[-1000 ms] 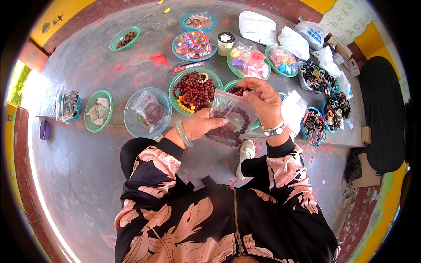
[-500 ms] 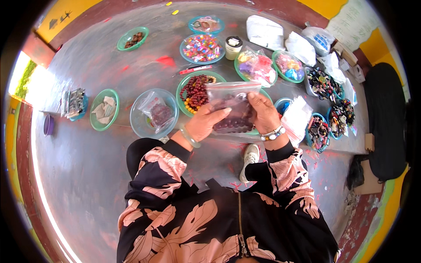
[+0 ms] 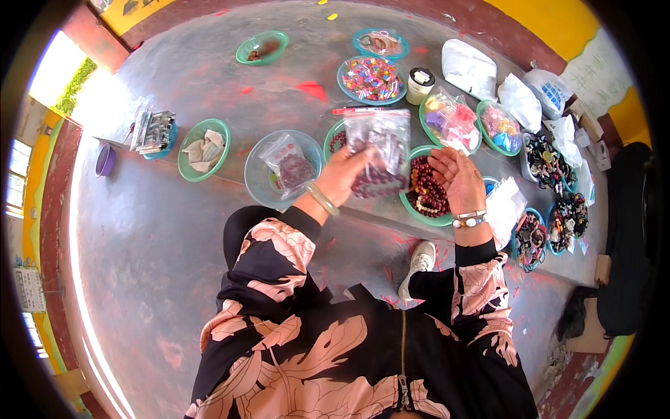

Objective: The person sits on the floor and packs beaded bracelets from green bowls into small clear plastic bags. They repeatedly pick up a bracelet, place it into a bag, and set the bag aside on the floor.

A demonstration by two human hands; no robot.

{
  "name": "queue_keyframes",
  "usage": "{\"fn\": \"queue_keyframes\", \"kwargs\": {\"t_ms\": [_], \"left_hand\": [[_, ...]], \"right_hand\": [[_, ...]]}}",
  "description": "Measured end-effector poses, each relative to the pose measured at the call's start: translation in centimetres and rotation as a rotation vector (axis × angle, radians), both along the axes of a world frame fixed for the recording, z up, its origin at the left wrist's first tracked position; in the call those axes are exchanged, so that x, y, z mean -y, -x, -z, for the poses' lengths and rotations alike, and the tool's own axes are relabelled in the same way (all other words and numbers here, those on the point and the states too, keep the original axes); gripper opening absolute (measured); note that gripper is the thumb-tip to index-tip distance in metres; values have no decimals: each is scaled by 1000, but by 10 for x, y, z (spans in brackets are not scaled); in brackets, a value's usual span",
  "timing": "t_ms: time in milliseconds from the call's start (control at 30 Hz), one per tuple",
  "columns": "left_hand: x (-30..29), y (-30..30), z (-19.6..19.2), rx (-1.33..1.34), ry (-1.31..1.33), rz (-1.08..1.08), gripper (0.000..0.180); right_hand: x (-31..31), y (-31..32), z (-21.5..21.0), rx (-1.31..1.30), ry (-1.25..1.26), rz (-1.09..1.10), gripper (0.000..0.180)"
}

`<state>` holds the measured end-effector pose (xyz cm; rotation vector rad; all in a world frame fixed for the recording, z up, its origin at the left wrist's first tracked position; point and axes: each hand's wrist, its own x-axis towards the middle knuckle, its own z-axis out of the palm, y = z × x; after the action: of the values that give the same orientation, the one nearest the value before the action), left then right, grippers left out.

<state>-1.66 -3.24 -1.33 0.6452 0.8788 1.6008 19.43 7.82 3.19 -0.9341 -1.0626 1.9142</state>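
Now left hand [image 3: 343, 172] pinches bead-filled bag [image 3: 382, 150]; right hand [image 3: 460, 181] loosely curled, apart.

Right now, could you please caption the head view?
Left hand holds a bag of dark beads, right hand held apart.

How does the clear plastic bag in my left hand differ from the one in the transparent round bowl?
The held clear plastic bag is up in your left hand; the other clear plastic bag lies in the transparent round bowl. The held bag looks larger in view than the bowl's bag. Both contain dark reddish beads.
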Motion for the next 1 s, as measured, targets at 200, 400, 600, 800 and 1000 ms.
{"fn": "queue_keyframes", "kwargs": {"t_ms": [200,400,600,800,1000], "left_hand": [[13,85,32,5,230,-404,27],[41,179,149,-255,453,-777,25],[43,198,208,-186,562,-534,25],[10,181,204,-480,731,-539,29],[4,169,217,-1269,1118,-758,43]], "right_hand": [[-7,-3,6,27,62,-89,30],[-6,4,11,40,93,-147,27],[-12,8,25,107,90,-278,26],[-13,0,36,210,115,-293,24],[-11,4,40,236,123,-301,24]]}}
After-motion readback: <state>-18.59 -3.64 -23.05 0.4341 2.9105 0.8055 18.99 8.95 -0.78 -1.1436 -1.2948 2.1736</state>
